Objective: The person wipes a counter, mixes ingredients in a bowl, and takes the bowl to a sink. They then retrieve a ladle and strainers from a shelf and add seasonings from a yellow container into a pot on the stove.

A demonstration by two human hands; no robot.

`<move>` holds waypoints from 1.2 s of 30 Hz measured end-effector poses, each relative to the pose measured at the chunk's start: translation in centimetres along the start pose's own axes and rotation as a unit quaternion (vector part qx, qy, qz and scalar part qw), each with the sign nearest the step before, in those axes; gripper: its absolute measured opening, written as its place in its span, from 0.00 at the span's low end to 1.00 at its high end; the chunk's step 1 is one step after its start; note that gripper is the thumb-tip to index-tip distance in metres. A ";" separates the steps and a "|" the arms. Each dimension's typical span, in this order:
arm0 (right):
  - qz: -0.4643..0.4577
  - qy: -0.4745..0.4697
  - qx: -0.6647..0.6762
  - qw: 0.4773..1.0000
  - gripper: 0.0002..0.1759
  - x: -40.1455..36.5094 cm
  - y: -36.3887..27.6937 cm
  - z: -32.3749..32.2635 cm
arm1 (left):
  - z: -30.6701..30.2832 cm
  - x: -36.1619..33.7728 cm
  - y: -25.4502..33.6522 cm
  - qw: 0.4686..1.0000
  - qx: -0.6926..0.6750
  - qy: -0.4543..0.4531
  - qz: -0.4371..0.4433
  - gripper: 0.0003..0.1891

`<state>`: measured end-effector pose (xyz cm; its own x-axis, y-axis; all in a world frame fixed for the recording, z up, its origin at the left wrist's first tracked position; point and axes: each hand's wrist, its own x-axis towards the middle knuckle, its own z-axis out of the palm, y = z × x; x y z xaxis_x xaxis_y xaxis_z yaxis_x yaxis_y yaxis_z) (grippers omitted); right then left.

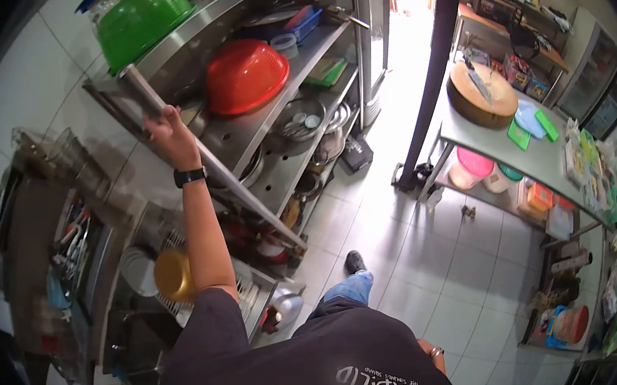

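Observation:
My left arm reaches up toward a steel shelving rack. My left hand (172, 137), with a black watch (190, 177) on its wrist, is closed around the rack's upright post (242, 199); the fingertips are partly hidden. Behind the post, near this hand, a red plastic basin (247, 76) lies upside down on a shelf. Above it, a green basin (143, 23) sits on the top shelf. Of my right hand (439, 362), only a small part by a metallic wristband shows at my side; its fingers are hidden behind my dark shirt.
Lower rack shelves hold metal bowls and pots. A gold-coloured pot (173, 276) stands by the dish rack below my arm. To the right, a steel table (469, 129) carries a round chopping block (495, 89) with a cleaver (477, 80). A dark pole (434, 69) stands beside the bright doorway.

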<state>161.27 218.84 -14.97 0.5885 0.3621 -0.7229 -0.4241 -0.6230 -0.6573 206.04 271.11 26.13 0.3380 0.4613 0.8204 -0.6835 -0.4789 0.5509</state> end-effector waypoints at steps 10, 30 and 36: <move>-0.058 0.267 -0.175 0.946 0.12 13.3 -22.9 -28.6 | -0.4 -1.9 -0.5 0.982 0.165 0.095 0.006 0.34; -0.541 0.471 -0.266 0.644 0.26 47.1 -84.0 -73.8 | -6.1 -29.8 -3.8 0.620 0.637 0.290 -0.354 0.29; -0.464 0.357 -0.472 0.659 0.28 50.8 -94.3 -73.5 | 4.8 -55.5 -5.5 0.647 0.474 0.142 -0.580 0.25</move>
<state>281.74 245.03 25.91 0.6092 0.6831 0.4028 0.7661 -0.6382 -0.0763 194.16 244.60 -21.67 0.0426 0.9751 -0.2178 0.6726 0.1332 0.7279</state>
